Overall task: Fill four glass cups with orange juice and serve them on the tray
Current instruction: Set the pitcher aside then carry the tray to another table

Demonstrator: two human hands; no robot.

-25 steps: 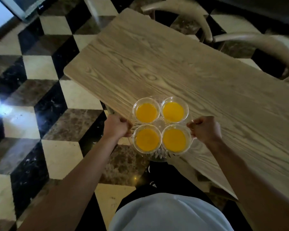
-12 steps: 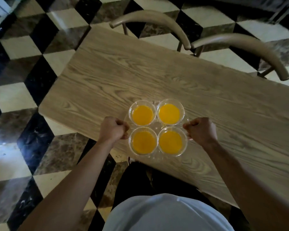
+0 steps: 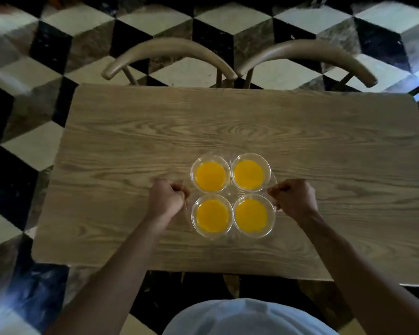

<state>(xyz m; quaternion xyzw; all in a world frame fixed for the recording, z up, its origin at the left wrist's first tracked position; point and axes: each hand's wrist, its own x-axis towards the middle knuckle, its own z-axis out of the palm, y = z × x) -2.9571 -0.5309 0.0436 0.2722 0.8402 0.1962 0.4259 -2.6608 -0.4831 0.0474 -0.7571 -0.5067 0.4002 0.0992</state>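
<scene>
Several glass cups of orange juice stand in a two-by-two block on a clear glass tray point(image 3: 232, 192): far left cup point(image 3: 210, 176), far right cup point(image 3: 249, 174), near left cup point(image 3: 212, 215), near right cup point(image 3: 251, 215). My left hand point(image 3: 167, 199) is closed on the tray's left edge and my right hand point(image 3: 292, 199) on its right edge. The tray is over the wooden table point(image 3: 121, 153), near its front half; whether it rests on the wood I cannot tell.
Two curved wooden chair backs point(image 3: 169, 53) point(image 3: 307, 56) stand at the table's far edge. A black, white and brown tiled floor point(image 3: 34, 146) surrounds the table. The table's front edge point(image 3: 179, 268) is close to my body.
The tray with the cups has come from the table's corner edge to over its front middle, both hands still gripping it. The view has turned square to the table.
</scene>
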